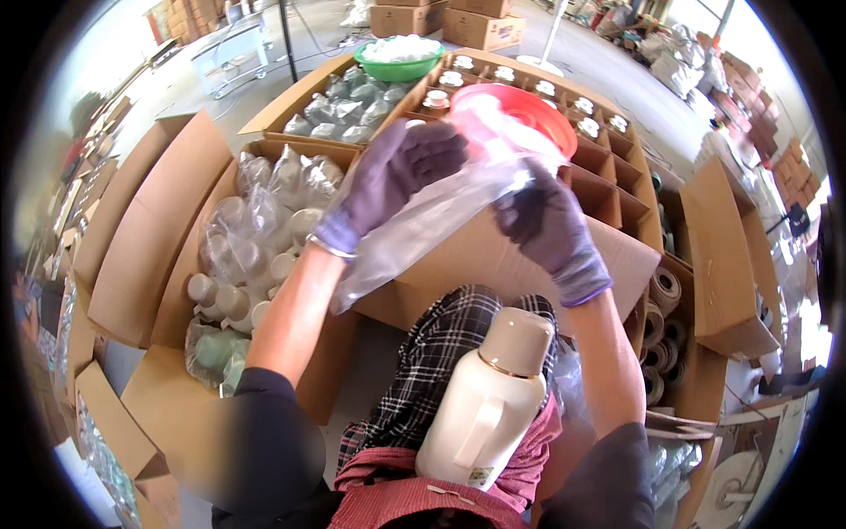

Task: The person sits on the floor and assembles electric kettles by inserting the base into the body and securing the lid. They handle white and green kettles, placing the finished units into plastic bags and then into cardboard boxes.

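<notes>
A clear plastic bag (432, 216) stretches slantwise in front of me, its lower end hanging near my left forearm. My right hand (551, 234), in a purple-grey glove, has its fingers closed on the bag's upper edge. My left hand (401, 172), gloved the same way, is beside the bag with its fingers loosely extended and no visible grip on it. On my lap leans a cream vacuum flask (480, 419) with a beige cap (518, 342) and a side handle, touched by neither hand.
Ahead, a divided carton (595, 194) holds white-topped flasks, and a red basin (546, 110) lies over it. A green basin (401, 69) of white pieces stands behind. At left, an open carton (189, 264) contains bagged cream flasks; at right, one holds rolled tubes (667, 286).
</notes>
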A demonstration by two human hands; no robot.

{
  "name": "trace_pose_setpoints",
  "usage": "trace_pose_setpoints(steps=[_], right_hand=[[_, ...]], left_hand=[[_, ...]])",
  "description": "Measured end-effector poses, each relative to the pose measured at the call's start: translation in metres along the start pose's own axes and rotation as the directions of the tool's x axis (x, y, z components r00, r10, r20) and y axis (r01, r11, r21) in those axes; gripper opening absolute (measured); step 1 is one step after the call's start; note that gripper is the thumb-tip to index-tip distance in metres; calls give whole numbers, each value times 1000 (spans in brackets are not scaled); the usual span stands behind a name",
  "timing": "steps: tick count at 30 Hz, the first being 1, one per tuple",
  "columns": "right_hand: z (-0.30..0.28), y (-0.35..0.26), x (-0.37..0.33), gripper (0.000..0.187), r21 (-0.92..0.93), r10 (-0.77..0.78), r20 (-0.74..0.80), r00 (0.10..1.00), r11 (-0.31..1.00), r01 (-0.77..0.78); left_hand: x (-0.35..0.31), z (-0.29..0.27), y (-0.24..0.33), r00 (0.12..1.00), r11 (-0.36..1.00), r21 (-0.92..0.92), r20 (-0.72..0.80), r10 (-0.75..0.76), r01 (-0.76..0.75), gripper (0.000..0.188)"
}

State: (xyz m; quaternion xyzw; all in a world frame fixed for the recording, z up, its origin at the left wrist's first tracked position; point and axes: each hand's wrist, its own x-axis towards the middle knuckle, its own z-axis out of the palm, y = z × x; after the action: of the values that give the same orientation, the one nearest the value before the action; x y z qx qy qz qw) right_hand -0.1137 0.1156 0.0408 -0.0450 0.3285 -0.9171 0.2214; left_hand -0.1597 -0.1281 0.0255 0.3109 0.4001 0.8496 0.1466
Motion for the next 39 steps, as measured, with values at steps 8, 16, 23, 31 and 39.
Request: trace_pose_setpoints(steps=[8, 16, 23, 31, 39], right_hand=[[-85, -70, -55, 50, 431, -243, -110, 964, 862, 267], [-56, -16, -75, 111, -736, -620, 59, 782, 503, 454], [-127, 29, -119, 76, -907, -774, 230, 590, -391, -159], [-95, 117, -207, 24, -973, -844, 149, 515, -218, -76], [-83, 136, -235, 21, -818, -708, 322, 628, -542, -193]], left_hand=[[-57, 24, -68, 971, 701, 710, 204, -124, -59, 87], [-19, 87, -121, 969, 738, 639, -234, -84, 218, 19], [-40, 27, -161, 923, 648, 760, -279, 266, 43, 22], [-117, 103, -37, 603, 829, 133, 626, -495, 543, 26], [-151, 131, -21, 367, 688, 638, 583, -725, 345, 28]])
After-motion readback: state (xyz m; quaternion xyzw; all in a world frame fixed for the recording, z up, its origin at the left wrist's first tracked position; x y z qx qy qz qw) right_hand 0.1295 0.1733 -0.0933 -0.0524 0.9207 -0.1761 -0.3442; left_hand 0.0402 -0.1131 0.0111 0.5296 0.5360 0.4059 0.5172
